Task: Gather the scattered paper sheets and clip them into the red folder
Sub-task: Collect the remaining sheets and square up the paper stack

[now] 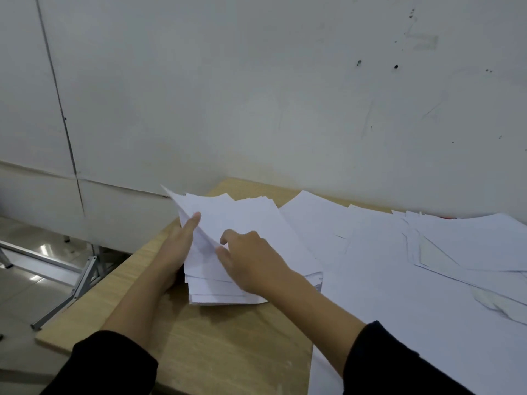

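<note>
The stack [256, 223] lies at the left corner of the surface [228, 352]. The left hand [176, 246] has its fingers grasping the stack's left edge, while the right hand [251, 258] has its fingers curled on top, pinching the uppermost sheet. Loose sheets [385, 266] spread right of the stack.

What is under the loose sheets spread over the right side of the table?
Mostly hidden. The loose sheets overlap one another on the wooden table; a thin red sliver shows at their far edge, perhaps the folder.

No text, label, brand, number or sign can be read anywhere; the white paper sheets [399, 266] show blank.
</note>
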`<state>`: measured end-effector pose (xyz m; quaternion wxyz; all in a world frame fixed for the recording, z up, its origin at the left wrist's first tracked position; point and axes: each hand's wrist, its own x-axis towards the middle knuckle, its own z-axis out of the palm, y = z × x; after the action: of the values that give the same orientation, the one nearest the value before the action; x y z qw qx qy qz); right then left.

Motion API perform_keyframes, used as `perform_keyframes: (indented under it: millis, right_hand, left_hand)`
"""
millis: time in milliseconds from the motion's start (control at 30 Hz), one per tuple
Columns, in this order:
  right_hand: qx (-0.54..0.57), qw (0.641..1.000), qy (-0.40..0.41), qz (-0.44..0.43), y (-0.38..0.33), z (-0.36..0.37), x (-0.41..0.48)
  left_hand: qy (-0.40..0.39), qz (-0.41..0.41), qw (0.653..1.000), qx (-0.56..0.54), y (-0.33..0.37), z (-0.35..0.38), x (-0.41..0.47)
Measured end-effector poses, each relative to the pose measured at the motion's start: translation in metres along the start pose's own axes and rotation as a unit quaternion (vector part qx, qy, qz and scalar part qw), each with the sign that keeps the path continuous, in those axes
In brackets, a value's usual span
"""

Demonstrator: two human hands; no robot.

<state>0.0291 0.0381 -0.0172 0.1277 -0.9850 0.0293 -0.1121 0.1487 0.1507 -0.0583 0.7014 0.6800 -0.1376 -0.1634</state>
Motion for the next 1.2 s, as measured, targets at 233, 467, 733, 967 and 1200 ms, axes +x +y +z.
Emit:
perform_keyframes:
  millis: [233, 467, 733, 967, 1200]
  right_hand:
    - [0.123, 0.980, 0.028, 0.152, 0.066, -0.028, 0.007]
    - [0.219, 0.937, -0.038, 0.271, 0.117, -0.030, 0.000]
    - [0.556, 0.804, 0.162, 0.137, 0.105, -0.096, 0.006]
    - [0.516, 0.811, 0.276, 0.001, 0.094, -0.117, -0.010]
    - [0.473, 0.853, 0.214, 0.047, 0.104, -0.112, -0.019]
  left_hand:
    - [0.016, 0.049, 0.995, 0.091, -0.004, 0.001, -0.003]
    - [0.028, 0.146, 0.984, 0.096, 0.006, 0.002, -0.011]
    - [-0.014, 0.277, 0.961, 0.014, 0.051, 0.013, -0.027]
    - [-0.061, 0.304, 0.949, 0.062, 0.078, 0.027, -0.032]
    - [-0.033, 0.273, 0.959, 0.075, 0.083, 0.032, -0.038]
